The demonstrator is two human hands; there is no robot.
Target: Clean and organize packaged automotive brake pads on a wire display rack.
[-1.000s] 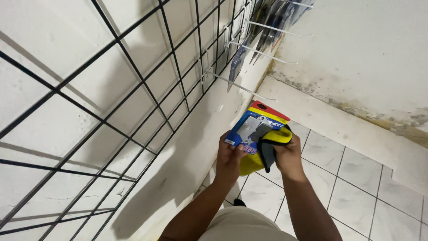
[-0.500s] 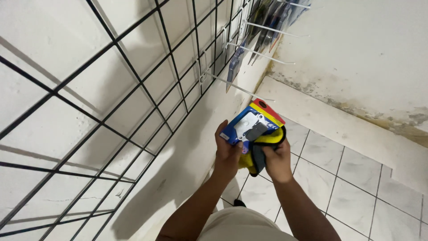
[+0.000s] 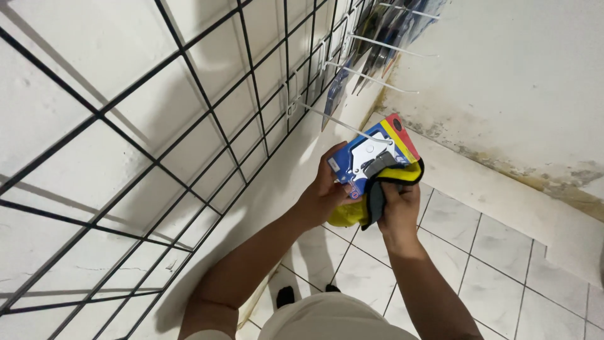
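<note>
Packaged tool (image 3: 371, 157), yellow cloth (image 3: 352, 211), apparently gripped

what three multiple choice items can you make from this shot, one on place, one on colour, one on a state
1. Where is the black wire grid panel?
A. flat on the floor
B. on the white wall, to the person's left
C. hanging from the ceiling

2. What colour is the cloth?
A. yellow with a dark edge
B. red
C. white

3. How is the blue carded package held?
A. hanging on a hook
B. lying on the tiles
C. in the left hand, the right hand pressing the cloth to it

Answers: 1 B, the grid runs along the wall; 2 A, yellow fabric with a dark border; 3 C, both hands meet at the package.
</note>
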